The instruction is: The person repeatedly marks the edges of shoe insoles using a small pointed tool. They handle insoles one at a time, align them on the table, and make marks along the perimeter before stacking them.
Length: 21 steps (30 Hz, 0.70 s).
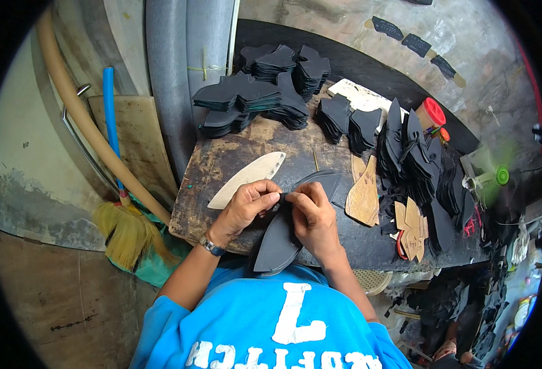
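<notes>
left hand (pixel 246 206): pinching the black cut piece (pixel 280 237)
right hand (pixel 313 218): gripping the same piece
bench (pixel 221 160): black stacks (pixel 246 98) far side, tan pattern (pixel 249 178) just left

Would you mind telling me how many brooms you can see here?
1. A straw broom with a blue handle leans against the wall left of the worn wooden worktable. More could be hidden behind the table.
</notes>
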Motion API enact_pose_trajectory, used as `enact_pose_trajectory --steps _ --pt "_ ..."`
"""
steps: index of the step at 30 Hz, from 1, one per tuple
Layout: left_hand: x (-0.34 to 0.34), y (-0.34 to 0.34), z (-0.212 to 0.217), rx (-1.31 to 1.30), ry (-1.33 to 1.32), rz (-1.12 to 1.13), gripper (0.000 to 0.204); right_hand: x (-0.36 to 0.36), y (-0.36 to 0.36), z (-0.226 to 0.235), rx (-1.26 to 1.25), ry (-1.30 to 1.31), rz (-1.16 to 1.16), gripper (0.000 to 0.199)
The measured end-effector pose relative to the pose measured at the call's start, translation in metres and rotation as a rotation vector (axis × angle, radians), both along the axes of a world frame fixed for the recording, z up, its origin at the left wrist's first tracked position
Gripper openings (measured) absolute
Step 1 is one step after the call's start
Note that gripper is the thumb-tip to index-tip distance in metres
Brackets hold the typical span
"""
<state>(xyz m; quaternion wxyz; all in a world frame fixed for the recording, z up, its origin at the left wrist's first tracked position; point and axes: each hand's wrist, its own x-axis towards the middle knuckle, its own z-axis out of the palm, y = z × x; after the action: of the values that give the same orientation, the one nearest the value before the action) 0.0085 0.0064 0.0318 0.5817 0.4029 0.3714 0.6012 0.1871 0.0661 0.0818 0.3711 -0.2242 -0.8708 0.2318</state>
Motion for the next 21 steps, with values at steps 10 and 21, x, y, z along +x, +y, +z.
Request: enact_pose_trajectory --steps 10,21 --pt "-0.009 0.0 -0.002 0.012 0.18 0.046 0.021 0.008 0.013 0.01 -0.344 -0.056 0.112 0.016" --pt "0.019 -0.032 0.005 0.008 0.538 -0.166 0.093 0.047 0.01 0.006 -0.33 -0.026 0.221 0.011"
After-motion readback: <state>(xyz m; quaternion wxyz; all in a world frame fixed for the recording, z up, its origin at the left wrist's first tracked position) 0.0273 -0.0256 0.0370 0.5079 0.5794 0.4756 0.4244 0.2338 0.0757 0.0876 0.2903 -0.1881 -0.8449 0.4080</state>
